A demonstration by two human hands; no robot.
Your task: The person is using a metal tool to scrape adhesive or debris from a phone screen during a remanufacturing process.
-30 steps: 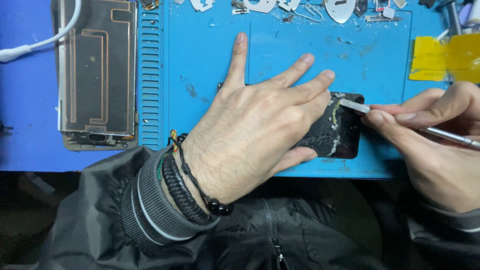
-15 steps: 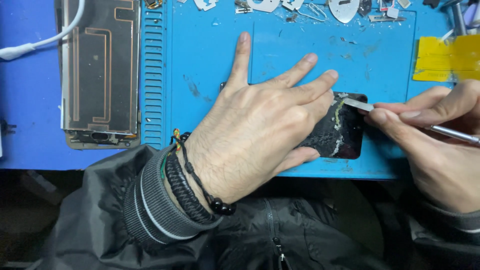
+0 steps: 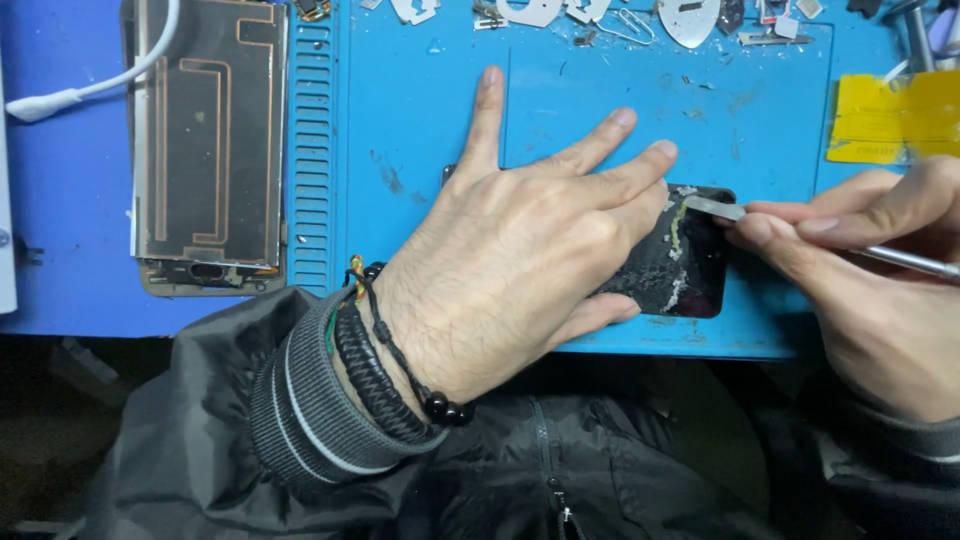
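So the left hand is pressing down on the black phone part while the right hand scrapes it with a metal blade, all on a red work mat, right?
Not quite: the work mat is blue, not red, as the head view shows. The rest holds: the left hand presses flat on the black phone part while the right hand works a metal blade on it.

— That black panel (image 3: 690, 270): glossy glass?
— Glossy, but rough with pale glue residue. The scraper blade (image 3: 715, 208) is bare metal.
— And the blue mat (image 3: 420, 120)?
— Matt, rubbery, scuffed.
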